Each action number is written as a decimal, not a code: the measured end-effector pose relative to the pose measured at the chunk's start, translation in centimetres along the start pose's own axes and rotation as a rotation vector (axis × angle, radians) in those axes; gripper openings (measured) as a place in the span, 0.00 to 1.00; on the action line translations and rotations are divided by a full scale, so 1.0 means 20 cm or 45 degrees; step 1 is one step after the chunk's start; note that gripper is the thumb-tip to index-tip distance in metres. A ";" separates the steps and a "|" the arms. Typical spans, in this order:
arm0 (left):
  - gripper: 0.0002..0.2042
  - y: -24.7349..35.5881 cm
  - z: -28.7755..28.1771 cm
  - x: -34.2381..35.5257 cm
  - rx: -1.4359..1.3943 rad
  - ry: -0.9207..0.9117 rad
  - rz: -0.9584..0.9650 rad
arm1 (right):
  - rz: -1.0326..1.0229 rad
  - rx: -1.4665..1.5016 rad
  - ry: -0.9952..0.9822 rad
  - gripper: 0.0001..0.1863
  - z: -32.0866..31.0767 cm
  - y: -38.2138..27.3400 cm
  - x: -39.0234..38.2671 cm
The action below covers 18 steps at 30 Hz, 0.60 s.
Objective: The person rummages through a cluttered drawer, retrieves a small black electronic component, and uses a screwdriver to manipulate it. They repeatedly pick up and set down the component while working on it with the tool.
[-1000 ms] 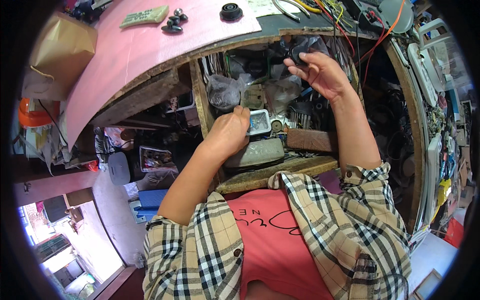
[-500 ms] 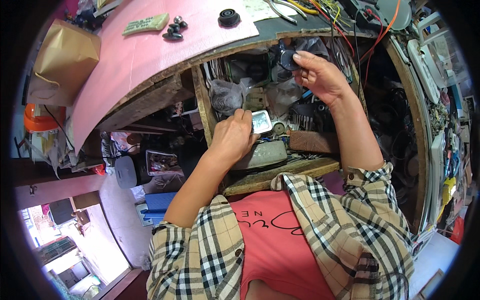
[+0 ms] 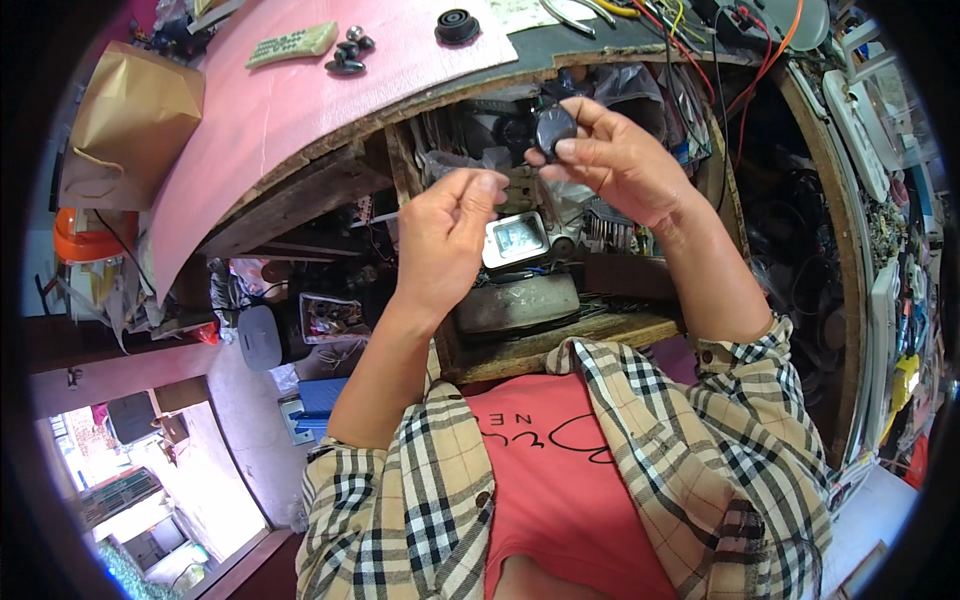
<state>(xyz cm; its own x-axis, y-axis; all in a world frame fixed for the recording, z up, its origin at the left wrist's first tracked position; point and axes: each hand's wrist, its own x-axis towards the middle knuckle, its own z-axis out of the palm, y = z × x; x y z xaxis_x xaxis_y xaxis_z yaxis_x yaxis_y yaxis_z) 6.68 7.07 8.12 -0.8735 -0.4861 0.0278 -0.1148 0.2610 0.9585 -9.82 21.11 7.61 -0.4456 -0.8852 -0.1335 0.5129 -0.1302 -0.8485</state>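
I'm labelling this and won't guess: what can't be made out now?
Head view:
Far side of the black disc: turned away from the camera.
Whether the left hand pinches anything: its own fingers hide it.
What lies in the white-rimmed container: too small.
One end of the curved metal tool: cut off by the top edge.

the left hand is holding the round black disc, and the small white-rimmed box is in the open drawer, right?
Not quite: the head view shows the right hand holding the round black disc, not the left. The small white-rimmed box is indeed in the open drawer.
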 end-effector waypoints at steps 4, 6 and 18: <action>0.14 -0.09 0.07 0.01 -0.304 -0.073 0.040 | 0.105 -0.014 -0.095 0.19 0.07 0.11 0.00; 0.15 -0.08 0.03 0.02 -0.268 -0.158 0.005 | 0.172 -0.159 -0.103 0.19 0.12 0.13 0.00; 0.28 -0.18 0.00 0.02 -0.745 -0.236 -0.173 | 0.223 -0.105 -0.125 0.26 0.13 0.22 0.00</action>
<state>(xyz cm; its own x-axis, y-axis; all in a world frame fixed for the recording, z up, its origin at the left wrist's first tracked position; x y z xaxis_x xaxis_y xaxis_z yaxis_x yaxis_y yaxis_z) 6.78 5.99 4.75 -0.9428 -0.3166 -0.1042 0.0021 -0.3183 0.9480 -5.64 19.27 5.16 -0.2791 -0.9309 -0.2355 0.5128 0.0629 -0.8562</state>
